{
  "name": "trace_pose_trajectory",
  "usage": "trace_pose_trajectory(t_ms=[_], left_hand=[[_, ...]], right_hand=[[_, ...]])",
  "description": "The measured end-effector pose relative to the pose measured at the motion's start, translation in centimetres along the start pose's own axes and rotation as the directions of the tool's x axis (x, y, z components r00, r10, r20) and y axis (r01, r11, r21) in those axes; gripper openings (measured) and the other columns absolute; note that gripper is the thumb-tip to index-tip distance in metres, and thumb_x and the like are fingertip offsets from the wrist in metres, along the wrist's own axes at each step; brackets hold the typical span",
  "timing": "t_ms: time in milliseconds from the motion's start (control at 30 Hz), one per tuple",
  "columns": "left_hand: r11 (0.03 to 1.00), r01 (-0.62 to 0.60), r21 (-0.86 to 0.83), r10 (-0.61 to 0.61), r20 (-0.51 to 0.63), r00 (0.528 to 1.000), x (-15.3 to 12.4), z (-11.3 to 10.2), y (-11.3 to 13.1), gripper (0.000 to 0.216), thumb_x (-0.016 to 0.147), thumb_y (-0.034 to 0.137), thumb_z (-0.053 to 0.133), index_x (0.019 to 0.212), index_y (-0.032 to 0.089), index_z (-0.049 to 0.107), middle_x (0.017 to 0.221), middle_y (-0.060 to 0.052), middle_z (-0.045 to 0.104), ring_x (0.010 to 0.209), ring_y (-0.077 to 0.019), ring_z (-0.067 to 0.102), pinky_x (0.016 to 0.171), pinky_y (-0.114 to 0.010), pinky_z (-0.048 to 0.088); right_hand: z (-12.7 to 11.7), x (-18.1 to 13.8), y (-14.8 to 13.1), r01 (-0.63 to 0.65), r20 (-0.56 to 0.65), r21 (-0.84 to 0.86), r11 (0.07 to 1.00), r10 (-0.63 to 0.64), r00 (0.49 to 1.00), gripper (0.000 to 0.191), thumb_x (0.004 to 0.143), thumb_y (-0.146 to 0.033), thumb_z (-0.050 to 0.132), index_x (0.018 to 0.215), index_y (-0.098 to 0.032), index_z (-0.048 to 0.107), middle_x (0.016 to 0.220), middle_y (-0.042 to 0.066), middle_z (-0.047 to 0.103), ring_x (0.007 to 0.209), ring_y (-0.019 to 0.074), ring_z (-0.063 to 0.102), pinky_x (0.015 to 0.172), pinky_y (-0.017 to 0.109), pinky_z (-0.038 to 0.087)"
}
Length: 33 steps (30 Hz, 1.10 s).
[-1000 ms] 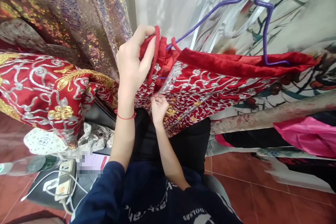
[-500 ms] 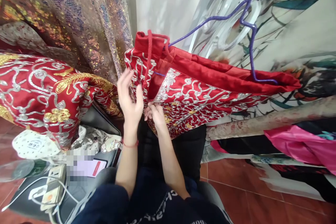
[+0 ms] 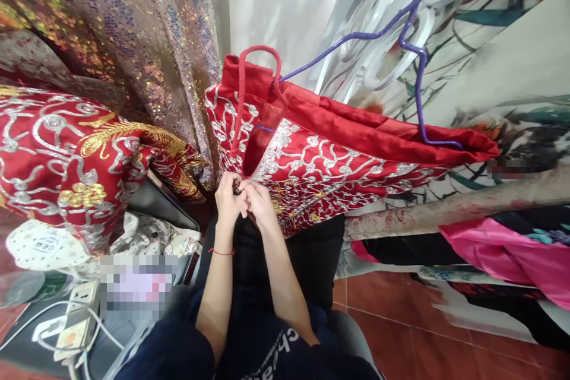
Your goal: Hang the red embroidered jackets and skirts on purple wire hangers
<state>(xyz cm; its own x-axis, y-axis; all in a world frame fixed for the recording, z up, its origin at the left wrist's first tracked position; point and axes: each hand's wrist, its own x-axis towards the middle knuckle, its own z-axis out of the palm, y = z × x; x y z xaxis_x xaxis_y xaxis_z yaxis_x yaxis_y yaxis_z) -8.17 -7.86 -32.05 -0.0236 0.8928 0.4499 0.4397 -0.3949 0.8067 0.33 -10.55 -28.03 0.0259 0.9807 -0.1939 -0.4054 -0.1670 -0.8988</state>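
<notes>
A red skirt with silver and gold embroidery hangs tilted from a purple wire hanger. Its red drawstring cord loops up over the waistband, and an open slit runs down from the waist. At the foot of this slit my left hand is closed on the fabric edge. My right hand pinches the cloth right beside it, fingertips meeting those of the left. Anything small between the fingers is hidden.
Another red embroidered garment lies bunched on the left, below a sequinned curtain-like cloth. A power strip with white cables rests on a black surface. White scrollwork stands behind the hanger; folded cloths are at right.
My left hand has come down from beside the cord to the slit's lower end and closed there, meeting my right hand. The skirt has shifted slightly left in view.
</notes>
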Motion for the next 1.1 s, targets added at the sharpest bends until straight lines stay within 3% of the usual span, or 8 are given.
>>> trace_pose_trajectory(t_ms=[167,333,467,600,767,1100], left_hand=[[1.0,0.008,0.009,-0.008,0.055,0.998,1.0,0.1,0.3,0.014,0.077,0.014,0.051,0.071,0.022,0.041,0.071,0.003,0.046,0.065,-0.0129,0.042,0.061,-0.025,0.033],[0.995,-0.053,-0.09,0.069,0.178,0.982,2.1,0.3,-0.3,0.013,0.082,0.016,0.049,0.071,0.02,0.046,0.078,-0.001,0.055,0.072,-0.0148,0.05,0.068,-0.027,0.04],[0.983,-0.072,-0.17,0.093,0.115,0.989,1.6,1.2,-0.6,0.023,0.09,0.029,0.049,0.068,0.021,0.045,0.074,-0.003,0.056,0.07,-0.0158,0.053,0.065,-0.028,0.044],[0.984,-0.063,-0.164,0.074,0.058,0.996,0.4,2.1,-0.8,0.029,0.094,0.039,0.045,0.069,0.022,0.046,0.068,-0.002,0.052,0.066,-0.0159,0.053,0.063,-0.028,0.046],[0.989,-0.039,-0.141,0.044,0.033,0.998,-0.3,2.4,-0.9,0.026,0.09,0.037,0.052,0.069,0.023,0.046,0.064,0.0,0.05,0.061,-0.0155,0.05,0.058,-0.029,0.042],[0.989,-0.048,-0.141,0.048,-0.003,0.999,-1.3,3.2,-1.0,0.027,0.093,0.033,0.053,0.069,0.024,0.045,0.066,-0.001,0.05,0.062,-0.0166,0.054,0.058,-0.03,0.046]], right_hand=[[0.1,-0.3,0.3,0.035,-0.037,-0.008,0.999,-0.035,0.999,0.04,0.075,-0.059,0.068,0.073,-0.021,0.055,0.035,-0.011,0.044,0.025,0.0063,0.035,0.032,0.021,0.024],[0.3,0.0,0.2,0.08,-0.133,0.002,0.997,-0.079,0.988,0.045,0.072,-0.062,0.072,0.077,-0.019,0.061,0.038,-0.01,0.045,0.028,0.0054,0.032,0.032,0.022,0.021],[1.0,-0.4,-0.6,0.153,-0.217,0.005,0.988,-0.148,0.965,0.045,0.073,-0.061,0.073,0.079,-0.017,0.065,0.039,-0.011,0.041,0.032,0.0049,0.03,0.035,0.023,0.021],[2.3,-1.7,-2.9,0.259,-0.234,-0.055,0.964,-0.265,0.936,0.039,0.084,-0.054,0.067,0.091,-0.016,0.071,0.044,-0.01,0.044,0.038,0.0051,0.033,0.041,0.023,0.026],[3.4,-2.2,-6.0,0.31,-0.222,-0.062,0.949,-0.316,0.923,0.033,0.086,-0.048,0.066,0.091,-0.016,0.072,0.046,-0.009,0.043,0.042,0.0058,0.035,0.045,0.023,0.03],[4.5,-2.2,-8.7,0.391,-0.258,-0.107,0.914,-0.406,0.877,0.025,0.086,-0.042,0.067,0.086,-0.017,0.069,0.048,-0.009,0.046,0.043,0.0056,0.039,0.046,0.021,0.034]])
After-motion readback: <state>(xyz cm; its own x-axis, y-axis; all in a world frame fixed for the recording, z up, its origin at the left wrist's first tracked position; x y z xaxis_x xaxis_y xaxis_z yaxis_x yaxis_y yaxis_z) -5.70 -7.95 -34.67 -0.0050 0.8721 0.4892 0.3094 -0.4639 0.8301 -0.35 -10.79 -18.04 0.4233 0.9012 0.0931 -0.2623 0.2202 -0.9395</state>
